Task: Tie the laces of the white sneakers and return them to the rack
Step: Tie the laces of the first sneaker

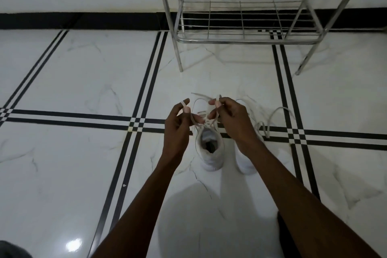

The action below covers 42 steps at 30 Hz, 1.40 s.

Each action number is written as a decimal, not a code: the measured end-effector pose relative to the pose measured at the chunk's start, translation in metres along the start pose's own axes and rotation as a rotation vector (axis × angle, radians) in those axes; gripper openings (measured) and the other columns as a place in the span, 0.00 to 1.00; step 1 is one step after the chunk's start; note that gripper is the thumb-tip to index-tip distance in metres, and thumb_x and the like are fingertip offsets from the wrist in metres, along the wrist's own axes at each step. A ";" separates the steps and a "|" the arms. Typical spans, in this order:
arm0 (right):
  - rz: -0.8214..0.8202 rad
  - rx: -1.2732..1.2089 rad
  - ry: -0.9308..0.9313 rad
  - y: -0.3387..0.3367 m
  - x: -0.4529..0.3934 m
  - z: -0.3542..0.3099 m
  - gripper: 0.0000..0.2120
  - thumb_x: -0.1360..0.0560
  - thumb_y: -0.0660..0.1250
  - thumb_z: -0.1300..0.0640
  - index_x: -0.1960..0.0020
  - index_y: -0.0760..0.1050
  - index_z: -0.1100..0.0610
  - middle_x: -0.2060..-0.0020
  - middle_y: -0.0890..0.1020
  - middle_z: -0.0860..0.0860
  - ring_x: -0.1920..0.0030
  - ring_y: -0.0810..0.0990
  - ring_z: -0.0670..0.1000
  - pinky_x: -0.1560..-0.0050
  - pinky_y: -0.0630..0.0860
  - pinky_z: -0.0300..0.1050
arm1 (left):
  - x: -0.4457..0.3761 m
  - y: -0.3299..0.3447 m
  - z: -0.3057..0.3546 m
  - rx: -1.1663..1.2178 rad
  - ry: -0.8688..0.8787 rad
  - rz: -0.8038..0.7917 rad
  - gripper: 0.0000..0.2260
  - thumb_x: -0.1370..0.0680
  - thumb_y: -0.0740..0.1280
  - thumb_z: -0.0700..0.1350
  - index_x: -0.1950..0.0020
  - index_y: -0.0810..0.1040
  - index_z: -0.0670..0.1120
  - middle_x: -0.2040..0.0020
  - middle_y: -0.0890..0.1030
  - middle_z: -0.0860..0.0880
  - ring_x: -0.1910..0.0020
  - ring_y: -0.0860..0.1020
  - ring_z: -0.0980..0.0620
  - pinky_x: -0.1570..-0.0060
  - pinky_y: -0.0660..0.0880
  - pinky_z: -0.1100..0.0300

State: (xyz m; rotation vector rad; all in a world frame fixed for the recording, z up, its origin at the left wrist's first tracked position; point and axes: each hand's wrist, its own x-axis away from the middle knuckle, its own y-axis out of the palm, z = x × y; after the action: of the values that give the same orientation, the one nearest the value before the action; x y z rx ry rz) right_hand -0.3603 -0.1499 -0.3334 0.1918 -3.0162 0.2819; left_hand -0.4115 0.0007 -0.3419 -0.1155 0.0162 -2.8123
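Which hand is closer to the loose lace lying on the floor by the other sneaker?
Right. The right hand is just left of the loose lace; the left hand is farther left, beyond the sneaker being tied.

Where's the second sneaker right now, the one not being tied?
In the head view, the untied sneaker stands on the floor just right of the sneaker being laced, partly hidden under the right hand, its loose laces trailing right across the black tile lines.

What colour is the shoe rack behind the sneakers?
Shiny silver metal; the rack shows best in the head view.
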 end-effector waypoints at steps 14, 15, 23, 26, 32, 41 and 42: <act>-0.191 0.111 0.110 0.010 -0.015 -0.001 0.06 0.24 0.72 0.58 0.50 0.86 0.59 0.61 0.87 0.54 0.66 0.85 0.48 0.65 0.81 0.43 | -0.013 -0.016 0.004 -0.103 0.074 -0.181 0.14 0.15 0.62 0.38 0.29 0.77 0.45 0.36 0.83 0.47 0.56 0.85 0.42 0.49 0.84 0.51; -0.215 0.085 0.135 0.010 -0.016 -0.001 0.06 0.23 0.72 0.58 0.49 0.85 0.59 0.61 0.87 0.54 0.66 0.85 0.48 0.66 0.80 0.41 | -0.015 -0.016 0.005 -0.139 0.089 -0.204 0.15 0.15 0.62 0.37 0.29 0.76 0.46 0.37 0.83 0.47 0.57 0.85 0.40 0.52 0.84 0.52; -0.158 0.465 0.023 0.015 -0.022 0.024 0.08 0.23 0.70 0.55 0.48 0.84 0.58 0.53 0.87 0.51 0.51 0.84 0.48 0.55 0.73 0.35 | -0.025 -0.016 0.005 -0.065 0.006 -0.053 0.09 0.15 0.63 0.42 0.37 0.77 0.41 0.45 0.87 0.43 0.57 0.84 0.47 0.65 0.74 0.60; -0.242 0.514 0.006 0.014 -0.017 0.036 0.08 0.22 0.69 0.58 0.46 0.82 0.60 0.49 0.86 0.53 0.48 0.83 0.50 0.49 0.75 0.39 | -0.026 -0.020 0.004 0.006 -0.025 -0.024 0.12 0.16 0.66 0.46 0.33 0.78 0.44 0.46 0.88 0.45 0.57 0.81 0.51 0.59 0.76 0.62; -0.321 0.608 -0.118 0.009 -0.003 0.046 0.11 0.21 0.67 0.55 0.42 0.83 0.56 0.47 0.87 0.54 0.46 0.84 0.53 0.41 0.79 0.50 | -0.027 -0.029 -0.022 0.000 -0.136 0.024 0.19 0.20 0.71 0.40 0.29 0.75 0.46 0.43 0.86 0.45 0.44 0.85 0.46 0.48 0.81 0.53; -0.157 0.672 -0.092 0.018 0.010 0.052 0.12 0.25 0.69 0.52 0.44 0.84 0.54 0.51 0.88 0.53 0.49 0.85 0.54 0.46 0.81 0.49 | -0.006 -0.031 -0.058 -0.381 -0.031 0.017 0.30 0.18 0.69 0.53 0.19 0.62 0.50 0.21 0.68 0.48 0.24 0.69 0.49 0.27 0.71 0.49; -0.166 0.648 -0.072 0.018 0.010 0.052 0.11 0.26 0.71 0.51 0.47 0.84 0.54 0.53 0.88 0.52 0.51 0.86 0.54 0.48 0.81 0.49 | -0.002 -0.029 -0.059 -0.437 -0.053 0.062 0.32 0.19 0.69 0.56 0.19 0.62 0.49 0.21 0.67 0.47 0.23 0.68 0.49 0.26 0.70 0.48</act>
State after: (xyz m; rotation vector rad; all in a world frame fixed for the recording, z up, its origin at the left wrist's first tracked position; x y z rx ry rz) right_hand -0.3771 -0.1435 -0.3864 0.5032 -2.8350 1.2432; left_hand -0.4241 0.0290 -0.4003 -0.2841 0.6112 -2.6962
